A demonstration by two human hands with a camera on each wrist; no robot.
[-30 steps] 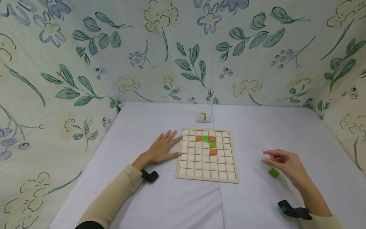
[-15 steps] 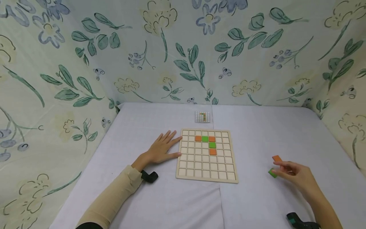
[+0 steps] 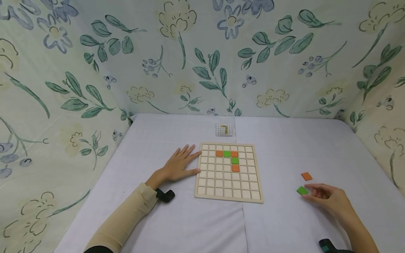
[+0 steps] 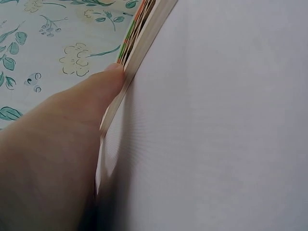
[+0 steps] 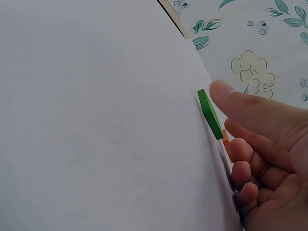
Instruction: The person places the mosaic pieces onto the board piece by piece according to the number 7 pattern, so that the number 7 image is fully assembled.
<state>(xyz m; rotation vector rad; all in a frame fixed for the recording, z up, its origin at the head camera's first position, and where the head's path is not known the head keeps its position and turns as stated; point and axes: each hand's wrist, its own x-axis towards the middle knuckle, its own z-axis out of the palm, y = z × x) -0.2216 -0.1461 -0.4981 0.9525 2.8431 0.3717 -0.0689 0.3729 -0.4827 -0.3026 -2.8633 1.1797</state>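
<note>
My left hand (image 3: pixel 178 164) lies spread on the white cloth, its thumb and index fingertip at the left edge of a wooden grid board (image 3: pixel 215 182). The left wrist view shows the thumb (image 4: pixel 72 106) against the board's side (image 4: pixel 147 36). Orange and green square tiles form a bent line in the board's upper cells. To the right of the board, my right hand (image 3: pixel 332 202) is beside a loose green tile (image 3: pixel 302 190), thumb and index fingertip parted near it. In the right wrist view a small gap separates the thumb from the green tile (image 5: pixel 211 115). An orange tile (image 3: pixel 306 176) lies just beyond.
Behind the board lies a small card (image 3: pixel 224 129) with a coloured grid pattern. Flower-printed fabric (image 3: pixel 202 63) stands along the back and sides of the cloth-covered table (image 3: pixel 171 221). Dark wrist devices, such as the left one (image 3: pixel 165 195), sit at both wrists.
My right hand moved right and toward me, and a loose orange tile came into view. The hand has left that tile and come down beside the green one. My left hand stayed still.
</note>
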